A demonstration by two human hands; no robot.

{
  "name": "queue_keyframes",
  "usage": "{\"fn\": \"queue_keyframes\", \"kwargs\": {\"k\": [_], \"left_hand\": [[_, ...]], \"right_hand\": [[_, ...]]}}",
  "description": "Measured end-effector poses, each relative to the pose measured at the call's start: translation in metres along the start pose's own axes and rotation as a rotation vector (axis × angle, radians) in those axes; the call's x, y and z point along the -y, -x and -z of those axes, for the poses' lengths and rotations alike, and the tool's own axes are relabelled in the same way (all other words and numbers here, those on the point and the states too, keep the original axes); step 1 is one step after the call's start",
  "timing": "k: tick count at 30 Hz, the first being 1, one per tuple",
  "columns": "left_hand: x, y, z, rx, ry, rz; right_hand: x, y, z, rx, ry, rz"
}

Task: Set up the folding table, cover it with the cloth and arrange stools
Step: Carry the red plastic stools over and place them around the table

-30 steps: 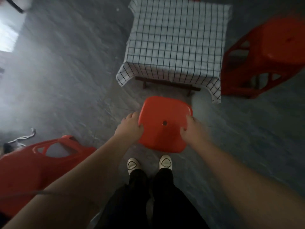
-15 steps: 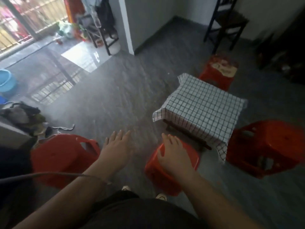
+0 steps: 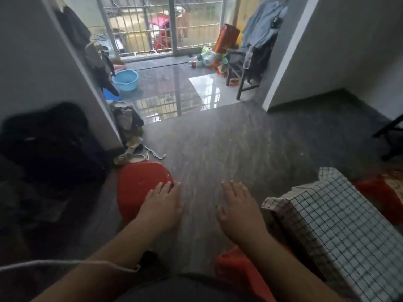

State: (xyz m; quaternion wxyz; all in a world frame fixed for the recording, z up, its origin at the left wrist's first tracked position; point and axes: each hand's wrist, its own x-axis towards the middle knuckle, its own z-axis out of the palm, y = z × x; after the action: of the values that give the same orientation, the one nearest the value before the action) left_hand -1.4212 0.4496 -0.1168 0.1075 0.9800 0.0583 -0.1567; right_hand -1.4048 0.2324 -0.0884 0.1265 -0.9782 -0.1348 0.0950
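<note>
The low table under its black-and-white checked cloth (image 3: 340,232) stands at the lower right. A red stool (image 3: 139,184) sits on the floor to the left, and my left hand (image 3: 162,203) hovers over its right edge with fingers straight, holding nothing. My right hand (image 3: 238,209) is spread in the air over bare floor, empty. Part of another red stool (image 3: 235,267) shows below my right forearm, beside the table. A third red stool (image 3: 383,197) peeks out behind the table at the far right.
A dark pile of bags and clothes (image 3: 50,144) fills the left. Shoes and a cord (image 3: 139,155) lie by the wall corner. A dark chair leg (image 3: 390,136) is at the right edge. Beyond the doorway are a blue basin (image 3: 125,79), a chair and clutter.
My view has swung left towards the doorway. Both hands have come off the stool they had set by the table and now hover open, the left one over the left-hand stool.
</note>
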Motion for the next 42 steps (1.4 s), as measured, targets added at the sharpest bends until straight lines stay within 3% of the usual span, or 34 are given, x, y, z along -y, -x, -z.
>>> {"fn": "queue_keyframes", "kwargs": {"k": [11, 17, 23, 31, 36, 42], "left_hand": [[0.237, -0.096, 0.036, 0.054, 0.070, 0.149], [0.313, -0.148, 0.036, 0.115, 0.093, 0.204], [0.349, -0.202, -0.018, 0.187, 0.179, 0.279], [0.385, -0.291, -0.171, 0.277, 0.374, 0.508], [0.412, -0.329, -0.245, 0.315, 0.482, 0.664], [0.418, -0.341, -0.284, 0.301, 0.567, 0.709]], "right_hand": [[0.186, -0.172, -0.057, 0.162, 0.052, 0.142], [0.239, -0.246, -0.088, 0.201, 0.056, 0.114], [0.233, -0.305, -0.163, 0.361, -0.006, -0.006], [0.178, -0.391, -0.350, 0.520, -0.097, -0.134], [0.159, -0.421, -0.444, 0.499, -0.264, -0.315], [0.150, -0.426, -0.489, 0.497, -0.401, -0.423]]}}
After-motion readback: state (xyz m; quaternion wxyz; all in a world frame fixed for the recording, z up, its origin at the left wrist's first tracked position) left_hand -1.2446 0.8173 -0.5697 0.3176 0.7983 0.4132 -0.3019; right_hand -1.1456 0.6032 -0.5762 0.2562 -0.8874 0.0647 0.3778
